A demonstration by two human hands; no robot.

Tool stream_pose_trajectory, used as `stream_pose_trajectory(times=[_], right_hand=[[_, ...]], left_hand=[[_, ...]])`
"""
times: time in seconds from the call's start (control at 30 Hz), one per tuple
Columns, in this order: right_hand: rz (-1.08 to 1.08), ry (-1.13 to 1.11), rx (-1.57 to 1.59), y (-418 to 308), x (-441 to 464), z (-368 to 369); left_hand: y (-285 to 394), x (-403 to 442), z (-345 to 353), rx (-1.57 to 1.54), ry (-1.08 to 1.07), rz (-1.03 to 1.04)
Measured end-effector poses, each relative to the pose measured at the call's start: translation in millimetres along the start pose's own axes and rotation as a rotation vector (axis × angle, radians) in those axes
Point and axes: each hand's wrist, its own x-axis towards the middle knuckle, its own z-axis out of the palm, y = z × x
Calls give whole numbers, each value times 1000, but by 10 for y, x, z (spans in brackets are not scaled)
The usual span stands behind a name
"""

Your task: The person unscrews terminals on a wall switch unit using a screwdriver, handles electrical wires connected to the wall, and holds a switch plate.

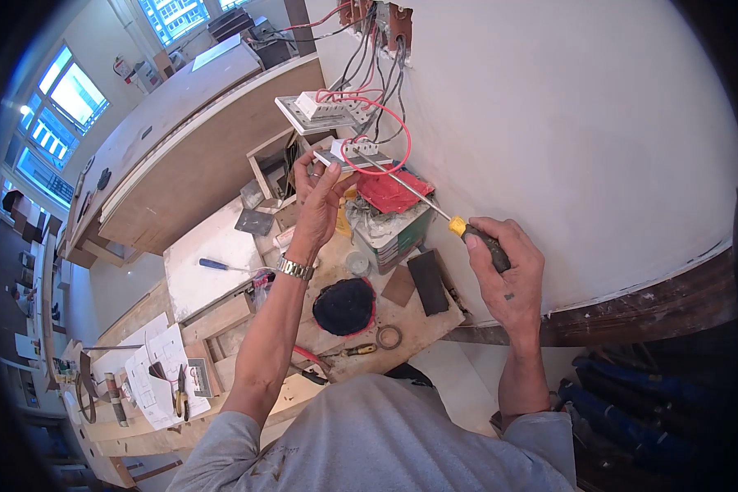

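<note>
My left hand (318,201), wearing a metal watch, grips a white wall switch plate (333,159) by its edge, its wired back facing up. In my right hand (512,279) is a screwdriver (457,224) with a black and yellow handle. Its long shaft slants up to the left, and the tip meets the terminal block on the plate. A red wire loop (409,131) curves around in front of the plate. Just above, a second wired plate (297,120) hangs on black and red wires (375,61) from the brown wall boxes (399,34).
Below my hands a wooden worktable (361,262) bears a box with a red cloth (392,192), a black cap (343,307), a tape roll (389,336) and a blue-handled screwdriver (214,264). Pliers (181,397) lie on papers at left. The white wall (566,123) stands close on the right.
</note>
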Motion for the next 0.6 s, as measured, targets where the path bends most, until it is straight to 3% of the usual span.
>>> stream_pose_trajectory(times=[0.07,0.13,0.23,0.6], right_hand=[[24,-16,0,11,-4,14],[-159,72,7,90,-22,57],[-247,106,-41,122,-21,34],[-158,193,83,199,-172,-60]], left_hand=[[-6,9,10,-1,34,16],[-1,12,16,-5,28,18],[-11,11,1,-4,21,17],[-86,33,-57,-72,-12,-9]])
